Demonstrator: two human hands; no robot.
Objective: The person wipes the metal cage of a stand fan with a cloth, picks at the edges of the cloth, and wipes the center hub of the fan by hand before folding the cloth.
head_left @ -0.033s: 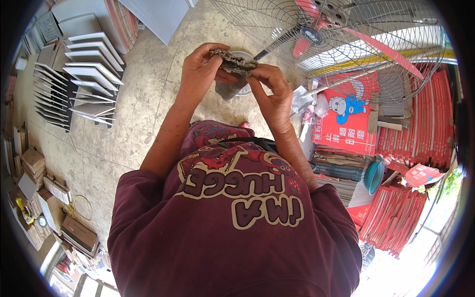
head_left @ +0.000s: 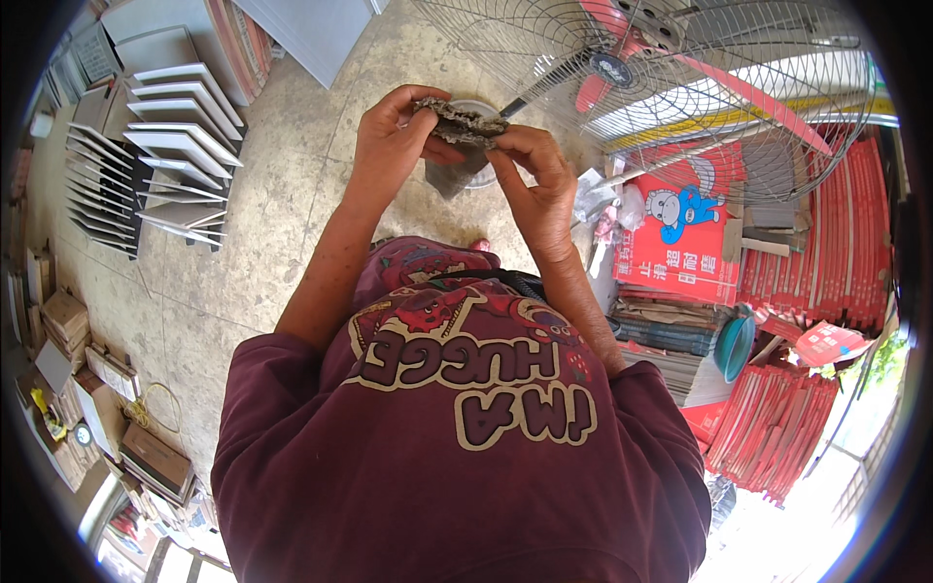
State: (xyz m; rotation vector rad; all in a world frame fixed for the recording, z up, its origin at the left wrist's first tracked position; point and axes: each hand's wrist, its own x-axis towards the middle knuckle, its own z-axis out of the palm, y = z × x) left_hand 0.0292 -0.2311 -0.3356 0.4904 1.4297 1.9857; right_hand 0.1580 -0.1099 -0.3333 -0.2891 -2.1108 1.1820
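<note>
Between my two hands, in front of my chest, stretches a crumpled dark grey cloth (head_left: 465, 124) with a ragged, ruffled edge. My left hand (head_left: 403, 124) pinches its left end between thumb and fingers. At the other end, the thumb and fingers of my right hand (head_left: 530, 165) close on it. A flat, dark grey piece (head_left: 451, 175) hangs below; I cannot tell whether it belongs to the cloth. Behind them, a round pale container (head_left: 478, 173) on the floor is partly hidden.
A large wire-caged fan (head_left: 612, 68) with pink blades stands close at the far right. Stacked red cartons (head_left: 777, 408) line the right side, with a teal bowl (head_left: 734, 350) among them. Tiles stand upright in a rack (head_left: 185, 136) at the left. Boxes (head_left: 155, 457) lie lower left.
The dark grey piece hanging below the cloth has shifted very slightly to the right. Both hands keep their places and grips.
</note>
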